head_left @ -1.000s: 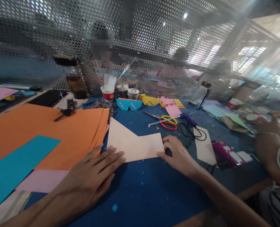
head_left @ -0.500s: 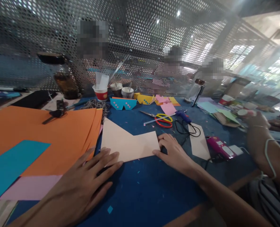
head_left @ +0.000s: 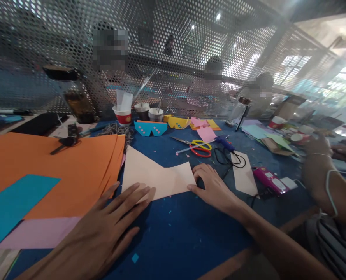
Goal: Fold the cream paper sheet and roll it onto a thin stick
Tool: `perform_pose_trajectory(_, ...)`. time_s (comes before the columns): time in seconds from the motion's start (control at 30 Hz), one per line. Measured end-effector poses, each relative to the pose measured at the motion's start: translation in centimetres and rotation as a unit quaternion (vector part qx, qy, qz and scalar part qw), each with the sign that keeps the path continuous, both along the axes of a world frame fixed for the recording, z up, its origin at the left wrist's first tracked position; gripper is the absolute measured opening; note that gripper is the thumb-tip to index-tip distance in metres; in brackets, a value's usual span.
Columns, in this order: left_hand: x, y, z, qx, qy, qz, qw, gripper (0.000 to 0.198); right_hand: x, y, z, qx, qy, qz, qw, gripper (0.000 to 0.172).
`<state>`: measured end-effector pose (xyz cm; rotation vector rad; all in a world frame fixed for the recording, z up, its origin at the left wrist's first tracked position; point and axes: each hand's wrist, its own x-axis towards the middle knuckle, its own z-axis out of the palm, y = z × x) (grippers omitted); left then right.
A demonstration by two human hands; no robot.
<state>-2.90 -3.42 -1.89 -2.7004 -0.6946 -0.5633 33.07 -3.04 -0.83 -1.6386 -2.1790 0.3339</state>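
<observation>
A folded peach paper (head_left: 155,177) lies on the blue table (head_left: 184,237) in front of me. My left hand (head_left: 108,225) rests flat with fingers spread, its fingertips touching the paper's near left edge. My right hand (head_left: 212,186) lies at the paper's right end, its thumb pressed along the near corner and its fingers curled onto the right edge. Neither hand lifts the paper.
Orange sheets (head_left: 53,171) with teal (head_left: 12,206) and pink (head_left: 38,231) strips lie left. Behind the paper: red and yellow scissors (head_left: 197,147), a blue glue gun (head_left: 227,144) with black cord, paper cups (head_left: 123,114), coloured paper pieces. Another person's arm (head_left: 321,171) is right. A perforated metal screen stands at the back.
The view has shifted slightly, so everything sits a little further left in the picture. Both hands stay on the peach paper, barely moved.
</observation>
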Motion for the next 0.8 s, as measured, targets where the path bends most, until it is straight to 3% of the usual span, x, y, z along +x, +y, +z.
perform_pose_trajectory(0.37, -0.3, -0.1, 0.0, -0.054, -0.009, -0.013, 0.998, 0.07, -0.1, 0.0, -0.1, 0.005, -0.005, -0.004, 1.0, 0.025)
perform_pose_trajectory(0.8, 0.3, -0.3, -1.0, -0.081, -0.024, 0.02, 0.996, 0.06, 0.1, 0.1, -0.1, -0.002, 0.002, -0.002, 1.0, 0.026)
